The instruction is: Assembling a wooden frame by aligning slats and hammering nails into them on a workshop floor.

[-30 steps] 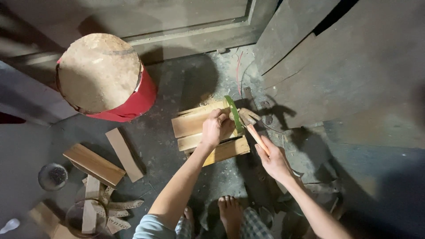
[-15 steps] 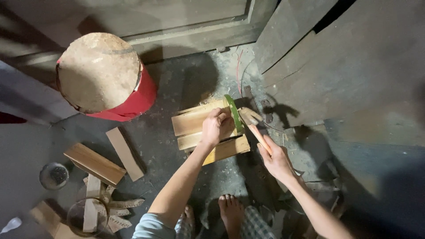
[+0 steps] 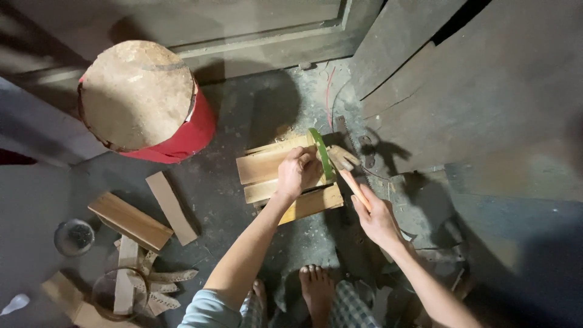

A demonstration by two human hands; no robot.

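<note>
the stack of wooden planks (image 3: 267,167) lies flat on the dusty floor (image 3: 225,115) and serves as the landmark here. the left hand (image 3: 297,172) rests on top of the planks near their right end, its grip closed around a green strip (image 3: 322,153) that stands slanted along that right edge, the upper tip of the strip poking out above the fingers. just to the right of the planks the right hand (image 3: 378,220) has its grip clamped on the wooden handle of a hammer (image 3: 350,176); the handle runs up and left from the palm, and the hammer's head sits just beside the green strip, right at the planks' right edge, though whether it touches the strip i cannot tell. up and to the left of the planks stands a red drum (image 3: 146,103) with a pale round top. lower left of the planks lie loose wood offcuts (image 3: 152,212), and further left a small round tin (image 3: 74,237). below the planks a pair of bare feet (image 3: 316,285) rests on the floor.
</note>
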